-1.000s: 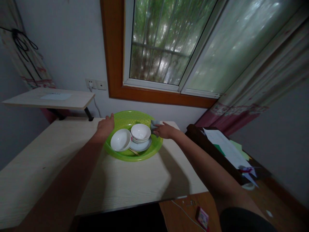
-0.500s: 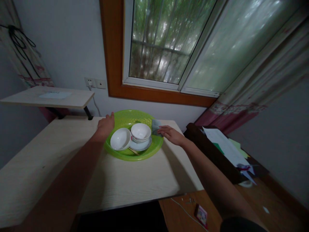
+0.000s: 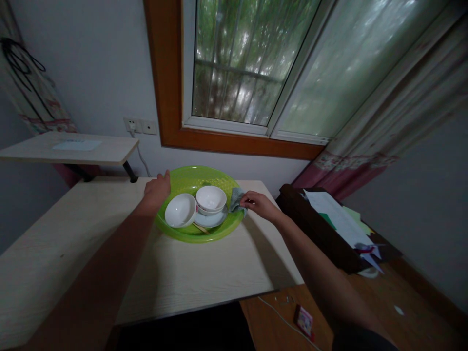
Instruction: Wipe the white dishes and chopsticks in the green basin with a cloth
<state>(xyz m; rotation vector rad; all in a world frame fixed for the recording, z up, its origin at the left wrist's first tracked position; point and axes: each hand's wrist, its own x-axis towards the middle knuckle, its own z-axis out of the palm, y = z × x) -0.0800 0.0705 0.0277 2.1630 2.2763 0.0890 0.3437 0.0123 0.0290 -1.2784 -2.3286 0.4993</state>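
Observation:
A green oval basin (image 3: 199,238) stands on the pale wooden table. Inside it a white bowl (image 3: 180,210) leans on its side, next to stacked white bowls (image 3: 211,198) on a white plate (image 3: 210,220). Chopsticks (image 3: 201,228) poke out below the plate. My left hand (image 3: 158,189) grips the basin's left rim, its fingers partly hidden. At the right rim, my right hand (image 3: 256,204) pinches a grey-blue cloth (image 3: 237,199) that hangs over the edge into the basin.
A small raised shelf (image 3: 109,155) stands on the table (image 3: 197,278) at the left. Behind the basin are the wall and a window (image 3: 241,73). To the right is a dark brown piece of furniture (image 3: 310,224) with papers (image 3: 336,214). A cable and a small box (image 3: 304,321) lie on the floor.
My right hand's fingers have gone from lying stretched on the cloth to pinching it, and the cloth is bunched up. My left hand stays at the rim. The view has shifted slightly.

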